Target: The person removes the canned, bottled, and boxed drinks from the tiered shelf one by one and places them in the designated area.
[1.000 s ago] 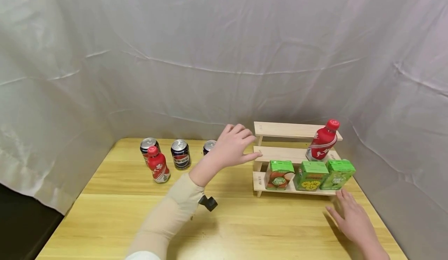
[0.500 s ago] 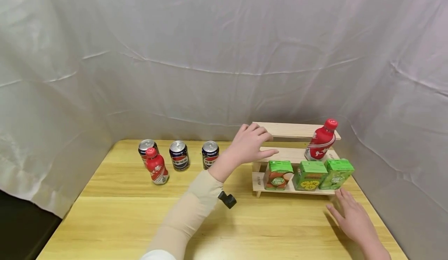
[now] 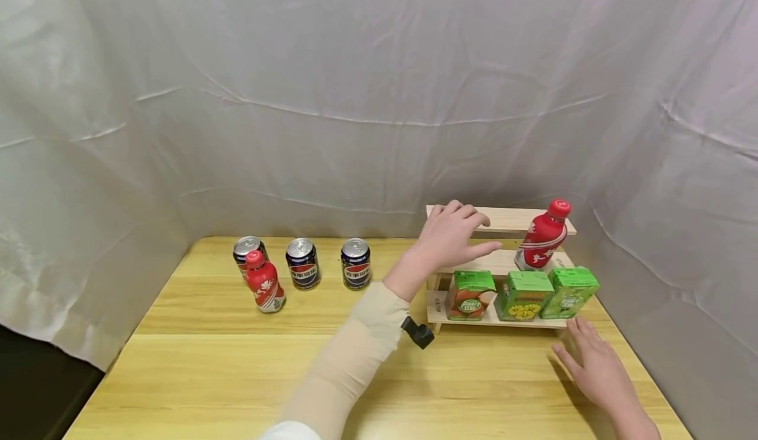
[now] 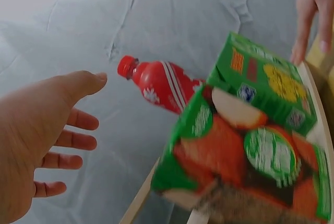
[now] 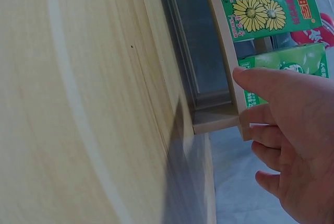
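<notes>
My left hand hovers over the left part of a three-step wooden shelf, fingers spread and loosely bent, with nothing in it. A red bottle stands on the middle step at the right; in the left wrist view the thumb points toward its cap. Along the lowest step sit an apple drink carton, a chrysanthemum drink carton and another green drink carton. At that step's front right corner my right hand has its fingertips right at the edge, thumb apart, holding nothing.
At the table's back left stand three dark cola cans, spaced in a row. A second red bottle is in front of the leftmost can, partly covering it. Grey cloth hangs around the back and sides of the table.
My left hand has moved right, from the shelf's left edge to over its steps, uncovering the rightmost can. The right hand stays at the shelf corner.
</notes>
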A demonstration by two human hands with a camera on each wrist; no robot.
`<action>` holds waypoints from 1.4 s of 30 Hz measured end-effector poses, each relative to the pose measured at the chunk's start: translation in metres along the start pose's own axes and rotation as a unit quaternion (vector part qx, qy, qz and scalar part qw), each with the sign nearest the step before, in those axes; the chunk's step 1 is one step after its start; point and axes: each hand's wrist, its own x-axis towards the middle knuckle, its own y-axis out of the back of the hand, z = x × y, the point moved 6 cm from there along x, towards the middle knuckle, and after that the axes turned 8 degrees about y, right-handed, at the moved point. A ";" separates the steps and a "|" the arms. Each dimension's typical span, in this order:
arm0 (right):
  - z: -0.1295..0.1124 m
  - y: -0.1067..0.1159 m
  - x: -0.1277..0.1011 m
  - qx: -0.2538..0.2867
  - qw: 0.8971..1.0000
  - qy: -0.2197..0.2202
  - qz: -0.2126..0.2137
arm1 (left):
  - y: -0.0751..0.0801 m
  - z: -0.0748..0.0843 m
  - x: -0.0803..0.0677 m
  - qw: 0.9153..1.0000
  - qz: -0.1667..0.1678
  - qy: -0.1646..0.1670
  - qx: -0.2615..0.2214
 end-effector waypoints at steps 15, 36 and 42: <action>-0.002 0.001 -0.002 0.017 1.000 -0.001 0.007 | -0.019 0.037 0.035 0.992 -0.068 0.093 -0.042; -0.006 -0.001 0.001 0.018 1.000 0.002 0.015 | -0.047 0.067 0.071 0.979 -0.120 0.148 -0.079; -0.006 -0.002 0.000 0.015 1.000 0.004 0.018 | -0.053 0.068 0.074 0.977 -0.131 0.145 -0.090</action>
